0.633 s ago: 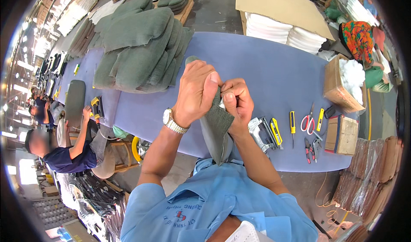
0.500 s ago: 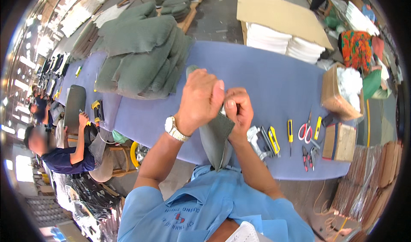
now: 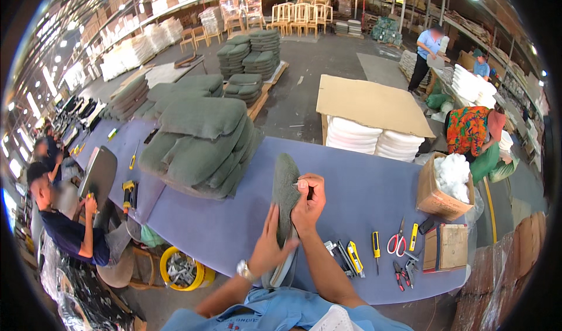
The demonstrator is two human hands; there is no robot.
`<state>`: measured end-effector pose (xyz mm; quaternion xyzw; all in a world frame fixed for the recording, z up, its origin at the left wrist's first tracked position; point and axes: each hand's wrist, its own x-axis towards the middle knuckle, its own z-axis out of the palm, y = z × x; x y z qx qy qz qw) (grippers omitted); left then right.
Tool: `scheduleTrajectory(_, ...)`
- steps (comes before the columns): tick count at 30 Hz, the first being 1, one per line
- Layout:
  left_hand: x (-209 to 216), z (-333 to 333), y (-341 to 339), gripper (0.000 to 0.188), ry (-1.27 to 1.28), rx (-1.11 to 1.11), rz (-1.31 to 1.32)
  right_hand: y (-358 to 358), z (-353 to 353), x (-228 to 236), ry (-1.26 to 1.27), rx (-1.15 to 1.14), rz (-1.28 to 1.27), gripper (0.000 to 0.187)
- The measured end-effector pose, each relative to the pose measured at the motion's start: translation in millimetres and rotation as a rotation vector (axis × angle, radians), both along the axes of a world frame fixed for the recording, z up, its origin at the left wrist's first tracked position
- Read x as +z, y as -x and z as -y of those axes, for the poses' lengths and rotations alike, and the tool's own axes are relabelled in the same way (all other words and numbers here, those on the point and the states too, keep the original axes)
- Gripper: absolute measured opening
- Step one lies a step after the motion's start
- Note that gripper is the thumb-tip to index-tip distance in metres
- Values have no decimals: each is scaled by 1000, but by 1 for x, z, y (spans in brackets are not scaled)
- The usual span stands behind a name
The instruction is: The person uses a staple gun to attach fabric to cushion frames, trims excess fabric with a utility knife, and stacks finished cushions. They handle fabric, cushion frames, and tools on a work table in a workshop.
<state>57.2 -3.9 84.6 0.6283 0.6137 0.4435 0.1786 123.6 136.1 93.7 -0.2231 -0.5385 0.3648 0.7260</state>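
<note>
A dark grey-green upholstered seat pad (image 3: 283, 182) stands on edge in front of my body, its narrow side toward me. My left hand (image 3: 270, 246) lies along its left side, fingers stretched and thumb spread across the near edge; it is slightly blurred. At the pad's upper right edge my right hand (image 3: 308, 205) is closed in a pinch. A small whitish bit shows at those fingertips, too small to name. Right of my forearm lie a yellow utility knife (image 3: 355, 258), a yellow-handled screwdriver (image 3: 376, 251), red-handled scissors (image 3: 397, 243) and pliers (image 3: 401, 277).
Stacked green pads (image 3: 202, 146) occupy the blue table's left part. A carton of white stuffing (image 3: 445, 186) and a brown box (image 3: 446, 248) stand at the right. Beyond the table, cardboard (image 3: 374, 105) covers white foam stacks. A co-worker (image 3: 70, 225) sits at the left near a yellow bucket (image 3: 205, 277).
My view has tilted up, showing more of the hall. My left hand has come down from beside my right hand, its fingers opening out along the pad. The pad's far end shows more.
</note>
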Motion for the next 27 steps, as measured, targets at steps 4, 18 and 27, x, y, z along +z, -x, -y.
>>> scheduleTrajectory(4,-37,37,9,68,103,228,-72,4,1,14,-122,-79,107,11)
scheduleTrajectory(18,36,9,27,46,49,307,117,-1,-25,41,135,135,169,13)
scheduleTrajectory(27,-87,-58,15,46,322,423,74,8,-103,-146,478,113,317,22)
